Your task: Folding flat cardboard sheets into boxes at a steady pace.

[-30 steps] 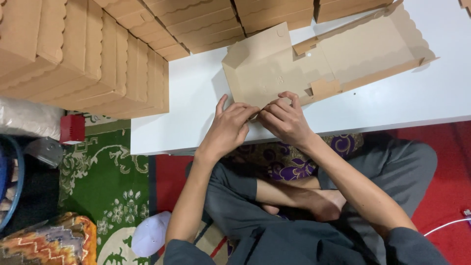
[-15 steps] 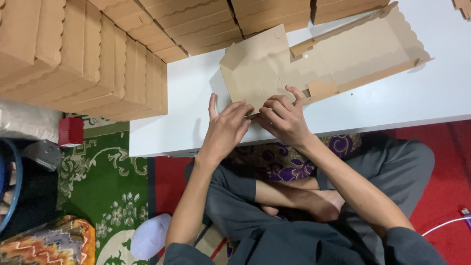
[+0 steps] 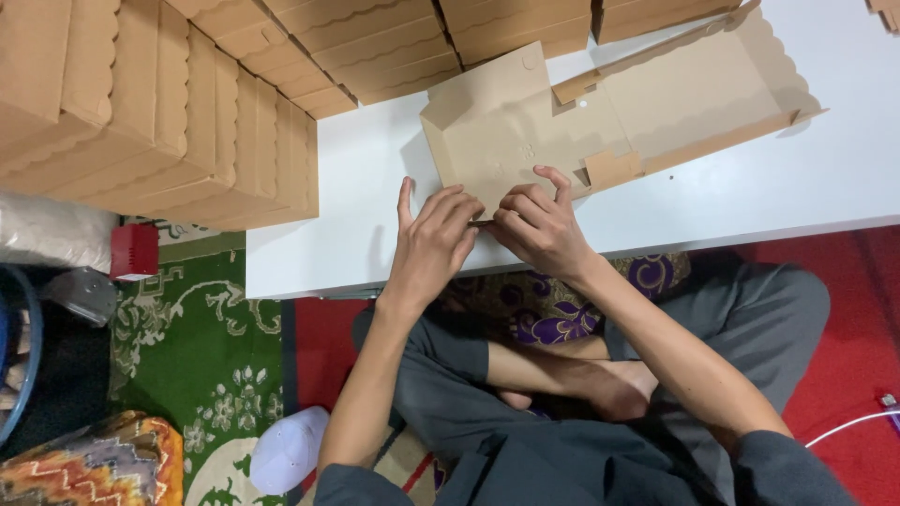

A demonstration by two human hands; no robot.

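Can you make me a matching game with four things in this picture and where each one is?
Things:
1. flat cardboard box
2. stacks of folded boxes
3. white cap
4. red box

Places:
A. on the green rug, beside the left arm
B. on the white table, under the left hand and right hand
C. on the floor, below the stacks
D. piled at the left end of the table

Pairs: 1-B, 2-D, 3-A, 4-C
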